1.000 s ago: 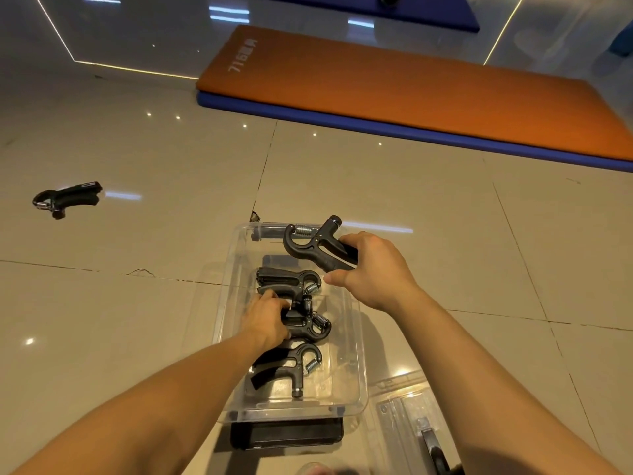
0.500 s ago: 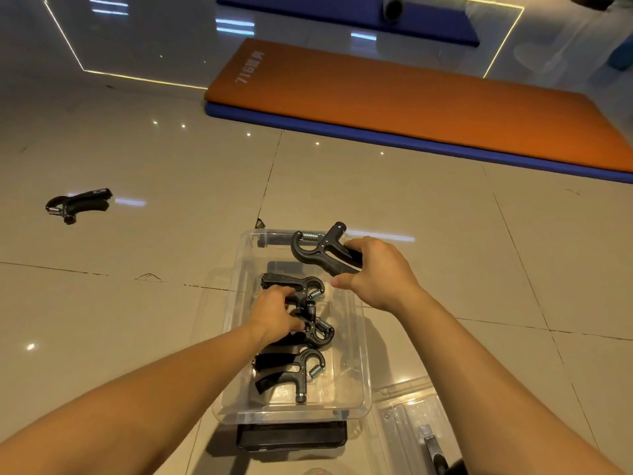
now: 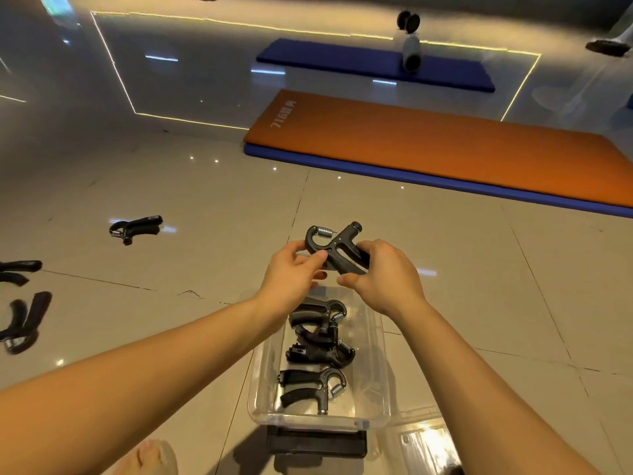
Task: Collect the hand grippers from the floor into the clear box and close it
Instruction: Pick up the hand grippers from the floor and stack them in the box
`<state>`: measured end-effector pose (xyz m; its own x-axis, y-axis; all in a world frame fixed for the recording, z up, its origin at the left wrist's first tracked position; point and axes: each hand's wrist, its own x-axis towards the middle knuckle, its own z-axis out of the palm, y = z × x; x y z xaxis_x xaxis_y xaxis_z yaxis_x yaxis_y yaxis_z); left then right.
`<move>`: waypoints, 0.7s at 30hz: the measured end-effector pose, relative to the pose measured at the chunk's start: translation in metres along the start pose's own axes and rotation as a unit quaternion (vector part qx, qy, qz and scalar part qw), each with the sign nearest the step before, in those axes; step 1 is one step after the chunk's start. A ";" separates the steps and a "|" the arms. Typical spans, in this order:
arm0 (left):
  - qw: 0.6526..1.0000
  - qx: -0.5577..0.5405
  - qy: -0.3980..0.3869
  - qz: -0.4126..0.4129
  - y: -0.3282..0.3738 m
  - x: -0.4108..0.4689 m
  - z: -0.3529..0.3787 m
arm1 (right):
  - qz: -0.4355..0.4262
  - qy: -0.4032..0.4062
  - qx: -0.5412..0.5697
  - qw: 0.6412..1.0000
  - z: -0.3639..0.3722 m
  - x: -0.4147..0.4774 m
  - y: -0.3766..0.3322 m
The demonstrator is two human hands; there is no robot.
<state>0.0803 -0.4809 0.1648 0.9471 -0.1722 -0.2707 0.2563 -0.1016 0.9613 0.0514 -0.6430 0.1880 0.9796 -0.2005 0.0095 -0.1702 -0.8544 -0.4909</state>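
**gymrat_22:** ok so what are the hands doing here?

**tilefloor_tom:** Both are on the same hand gripper (image 3: 337, 250). The left hand (image 3: 291, 274) pinches the curved end near the spring between thumb and fingers. The right hand (image 3: 383, 274) has its grip wrapped round the handles. So both grips are closed on that 1 piece, and it's up in the air over the far end of the clear box (image 3: 381, 341).

**gymrat_22:** anything in the box?

**tilefloor_tom:** Yep, 3 in a row. The far gripper (image 3: 318, 311) and the middle gripper (image 3: 322, 353) are touching, kinda tangled. The near gripper (image 3: 310, 389) lies a bit apart by the near wall. The box sits on the floor with its top open. The clear lid (image 3: 424, 447) lies flat just beside its near right corner, and a flat black thing (image 3: 317, 443) pokes out at the near end.

**gymrat_22:** and the rest?

**tilefloor_tom:** 3 are on the tiles to the left. The lone gripper (image 3: 137, 228) is well apart from the box. The edge gripper (image 3: 19, 269) and the blurry gripper (image 3: 24, 322) sit at the frame's left side. An orange mat (image 3: 428, 149) lies beyond the box.
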 end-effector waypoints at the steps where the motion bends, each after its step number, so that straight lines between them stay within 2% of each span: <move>1: 1.000 -0.023 0.020 0.001 0.002 -0.003 -0.001 | -0.011 0.009 -0.006 1.000 0.001 -0.002 -0.006; 4: 0.994 -0.083 0.071 -0.015 0.010 -0.008 -0.007 | -0.035 0.024 -0.038 0.998 0.005 -0.006 -0.018; 8: 0.983 -0.151 0.091 -0.044 0.015 -0.010 -0.017 | -0.060 0.027 -0.049 0.997 0.008 -0.009 -0.029; 13: 0.982 -0.148 0.104 -0.045 0.015 -0.007 -0.034 | -0.098 0.011 -0.061 0.993 0.007 -0.009 -0.042; 15: 0.991 -0.103 0.082 -0.036 0.019 -0.004 -0.046 | -0.111 -0.002 -0.047 0.993 -0.001 -0.009 -0.043; 18: 0.999 0.032 -0.006 -0.007 0.035 -0.005 -0.064 | -0.084 0.035 0.001 0.996 -0.017 -0.001 -0.037; 21: 0.978 0.184 -0.090 0.025 0.047 -0.008 -0.070 | -0.049 0.046 0.085 0.994 -0.025 0.006 -0.029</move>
<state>0.0983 -0.4153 0.2160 0.8992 -0.3519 -0.2598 0.0915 -0.4295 0.8984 0.0597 -0.6315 0.2236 0.9752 -0.1710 0.1407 -0.0470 -0.7806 -0.6232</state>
